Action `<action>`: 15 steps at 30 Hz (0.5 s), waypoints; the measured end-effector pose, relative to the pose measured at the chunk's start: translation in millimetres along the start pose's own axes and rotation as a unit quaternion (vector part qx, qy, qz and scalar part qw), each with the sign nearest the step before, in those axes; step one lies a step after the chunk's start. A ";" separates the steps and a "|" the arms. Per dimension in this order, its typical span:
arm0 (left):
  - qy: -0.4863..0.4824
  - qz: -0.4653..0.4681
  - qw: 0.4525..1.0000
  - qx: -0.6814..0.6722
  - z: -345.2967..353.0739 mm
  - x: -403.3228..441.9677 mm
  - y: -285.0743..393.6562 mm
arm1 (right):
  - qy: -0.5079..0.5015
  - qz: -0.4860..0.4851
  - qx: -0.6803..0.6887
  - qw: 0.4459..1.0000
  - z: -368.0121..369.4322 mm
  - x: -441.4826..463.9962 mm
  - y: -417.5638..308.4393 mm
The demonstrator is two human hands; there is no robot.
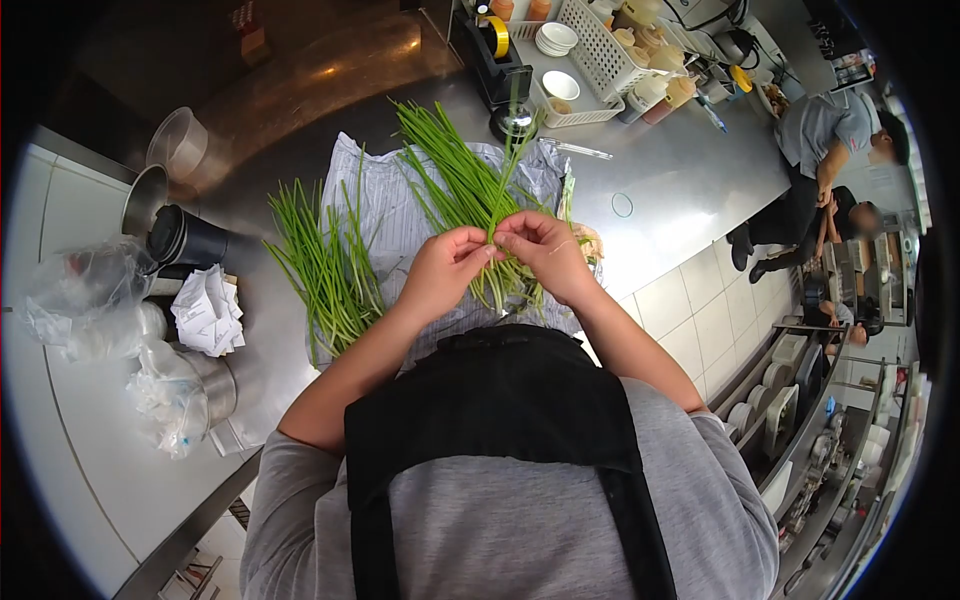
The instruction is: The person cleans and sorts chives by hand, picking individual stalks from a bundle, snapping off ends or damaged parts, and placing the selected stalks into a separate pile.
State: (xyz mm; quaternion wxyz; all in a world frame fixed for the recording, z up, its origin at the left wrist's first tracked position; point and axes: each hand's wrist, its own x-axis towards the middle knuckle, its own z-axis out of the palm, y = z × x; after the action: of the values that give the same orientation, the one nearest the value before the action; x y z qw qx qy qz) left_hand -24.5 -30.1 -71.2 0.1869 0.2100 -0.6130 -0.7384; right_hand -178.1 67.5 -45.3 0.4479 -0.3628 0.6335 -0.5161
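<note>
My left hand (440, 272) and my right hand (550, 260) meet over the counter, thumbs and fingertips pinched around the lower part of a spring onion (510, 165). Its green leaves point away from me. Beneath and beyond my hands lies a thick bunch of spring onions (450, 160), pale ends toward me. A second, looser bunch (318, 260) rests to the left of it. Both lie on a crumpled grey striped sheet (345, 185). Small scraps and pale trimmings show near my apron, below the hands.
On the steel counter (690, 170), a white basket (600, 50) holds bottles and bowls at the back right. A black device (495, 70) stands beside it. Tubs, papers (208, 310) and plastic bags (170, 395) sit left. Other people (825, 140) are at the far right, near shelves.
</note>
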 end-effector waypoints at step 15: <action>0.039 -0.077 0.978 -0.188 -9.9 -2.2 18.4 | -0.078 0.076 -0.121 0.987 -4.6 -27.0 -13.1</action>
State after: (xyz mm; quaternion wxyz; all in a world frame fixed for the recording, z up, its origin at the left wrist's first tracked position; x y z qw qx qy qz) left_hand -17.1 -40.4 -54.5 0.1892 0.2465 -0.4375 -0.8438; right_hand -173.3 91.2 -27.0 0.4865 -0.4043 0.6804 -0.3700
